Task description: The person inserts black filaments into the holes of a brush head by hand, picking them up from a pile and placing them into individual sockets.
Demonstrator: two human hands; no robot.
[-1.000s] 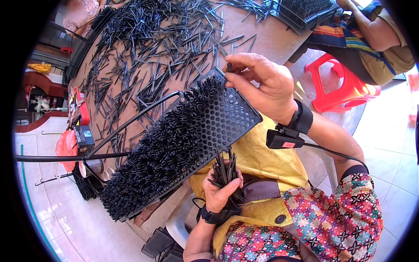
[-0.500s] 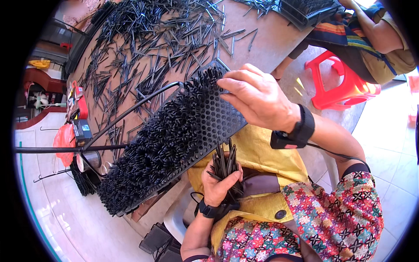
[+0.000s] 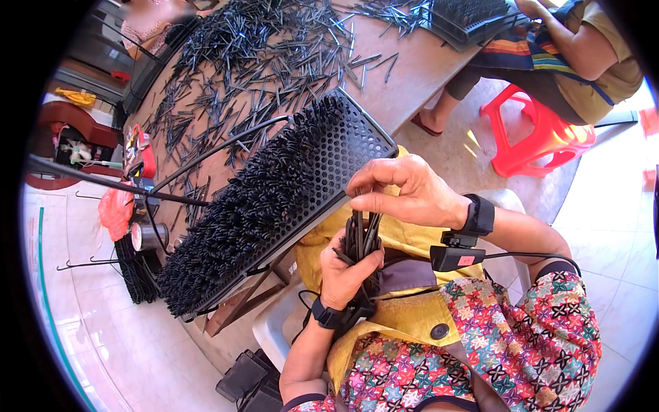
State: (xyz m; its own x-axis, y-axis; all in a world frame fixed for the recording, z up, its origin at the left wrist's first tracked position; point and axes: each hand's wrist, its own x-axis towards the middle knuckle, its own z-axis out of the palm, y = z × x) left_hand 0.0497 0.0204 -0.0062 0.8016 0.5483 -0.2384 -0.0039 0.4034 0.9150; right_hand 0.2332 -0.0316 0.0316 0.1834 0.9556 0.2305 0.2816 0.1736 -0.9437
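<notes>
My left hand (image 3: pixel 347 278) is closed around an upright bundle of thin black strips (image 3: pixel 362 237) above my lap. Just over the bundle, my right hand (image 3: pixel 410 196) has its thumb and fingers pinched together at the top of a strip. Beyond both hands a long black perforated tray (image 3: pixel 362 137) lies at a slant. Black looped strips (image 3: pixel 240 213) fill its left and middle part densely, while rows of holes at its right end are bare. The tray's near edge runs close to my right fingertips.
Loose black strips (image 3: pixel 254 82) are heaped and scattered over the table (image 3: pixel 405 89). A bent black metal rod (image 3: pixel 220 154) reaches across the tray. At the far right, another person (image 3: pixel 583 62) sits by a red stool (image 3: pixel 528 137) and a second tray (image 3: pixel 467 20).
My right hand has come down from the tray's bare holes to the top of the bundle. My left hand keeps its hold. The view has shifted slightly.
</notes>
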